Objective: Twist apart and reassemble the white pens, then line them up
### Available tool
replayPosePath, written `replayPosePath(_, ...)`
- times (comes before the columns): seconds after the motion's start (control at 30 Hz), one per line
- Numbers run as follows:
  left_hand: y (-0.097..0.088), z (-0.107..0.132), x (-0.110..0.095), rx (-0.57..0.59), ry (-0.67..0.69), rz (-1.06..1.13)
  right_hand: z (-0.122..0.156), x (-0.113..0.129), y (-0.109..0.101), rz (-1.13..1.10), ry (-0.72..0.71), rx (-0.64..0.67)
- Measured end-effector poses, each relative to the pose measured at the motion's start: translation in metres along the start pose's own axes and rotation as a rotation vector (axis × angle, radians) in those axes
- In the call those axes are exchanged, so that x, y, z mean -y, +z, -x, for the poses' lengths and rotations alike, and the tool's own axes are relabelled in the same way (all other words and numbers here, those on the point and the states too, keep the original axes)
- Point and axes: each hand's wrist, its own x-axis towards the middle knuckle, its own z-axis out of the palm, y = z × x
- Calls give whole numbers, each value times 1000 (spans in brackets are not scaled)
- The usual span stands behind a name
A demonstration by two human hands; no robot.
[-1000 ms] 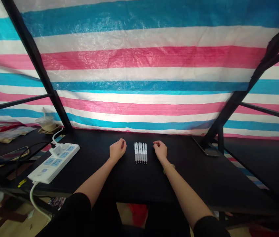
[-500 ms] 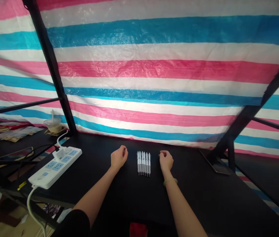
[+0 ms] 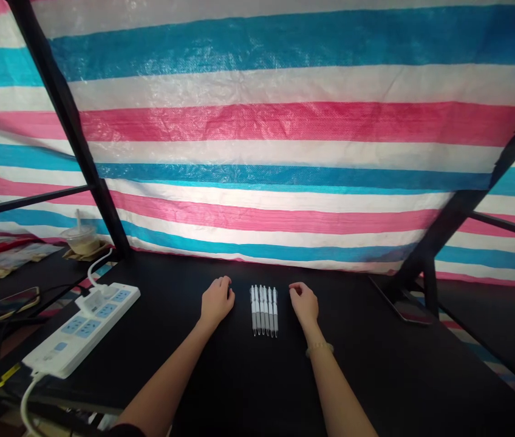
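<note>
Several white-and-grey click pens [image 3: 264, 311] lie side by side in a neat row on the black table [image 3: 248, 382], clickers toward the back and tips toward me. Just left of the row, my left hand [image 3: 217, 301] rests on the tabletop, fingers loosely bent, thumb a little apart, holding nothing. On the other side is my right hand [image 3: 305, 304], with a beaded bracelet [image 3: 319, 349] on its wrist. Its index finger and thumb are parted and nothing shows between them. Neither hand touches the pens.
A white power strip [image 3: 82, 331] with a plugged-in charger lies at left, its cable running off the near edge. Further left are a drink cup [image 3: 81, 238] and a phone [image 3: 5, 303]. A dark flat device [image 3: 401, 302] lies at right by the slanted black post [image 3: 449, 224]. Striped sheeting [image 3: 276, 212] closes the back.
Both hands have loosened from a more curled pose, thumbs and fingers now further apart. The view has shifted slightly; the pens keep their row.
</note>
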Motion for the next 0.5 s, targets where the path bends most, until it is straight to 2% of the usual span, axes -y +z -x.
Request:
replayPosePath(0.33,-3,1,2,84,174,80,5,-4,-13,129,-179,225)
replayPosePath(0.5,-3,1,3,96,226,154,9,-4,-19,201,-223,322)
